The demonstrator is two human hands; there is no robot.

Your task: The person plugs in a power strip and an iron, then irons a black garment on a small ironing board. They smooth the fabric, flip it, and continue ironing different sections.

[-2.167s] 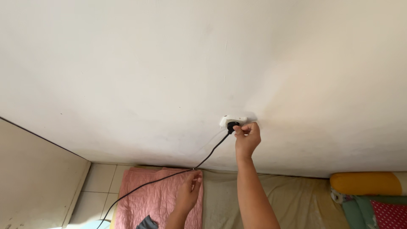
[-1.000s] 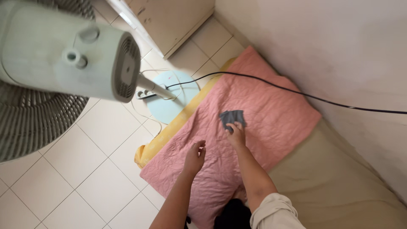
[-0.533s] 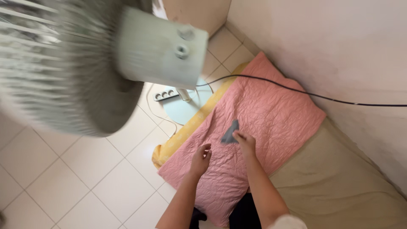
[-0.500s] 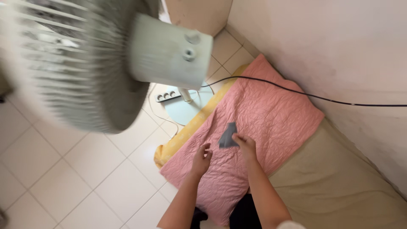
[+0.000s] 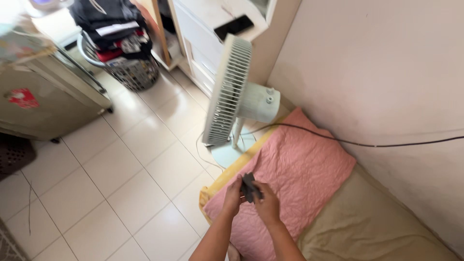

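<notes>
Down at the lower middle of the view, both hands meet over a pink quilted blanket (image 5: 295, 179). The left hand (image 5: 233, 197) and the right hand (image 5: 267, 205) together grasp a small dark grey object (image 5: 250, 187), fingers of each closed on it from either side; it is too small and dim to say what it is, perhaps a folded piece of cloth or a small device. The object is held just above the blanket, between the two hands.

The blanket lies on a tan mattress (image 5: 382, 222) set against a pale wall (image 5: 386, 67), with a yellow edge (image 5: 232, 169) showing at the mattress's near side. A black cord (image 5: 357, 143) runs along the wall above the blanket. Just beyond the blanket stands a white pedestal fan (image 5: 232, 96) on the tiled floor (image 5: 121, 179). Farther off are a wire basket of clothes (image 5: 121, 48), a white cabinet (image 5: 212, 34) with a dark phone (image 5: 234, 26) on top, and a grey-green appliance (image 5: 43, 92) at the left.
</notes>
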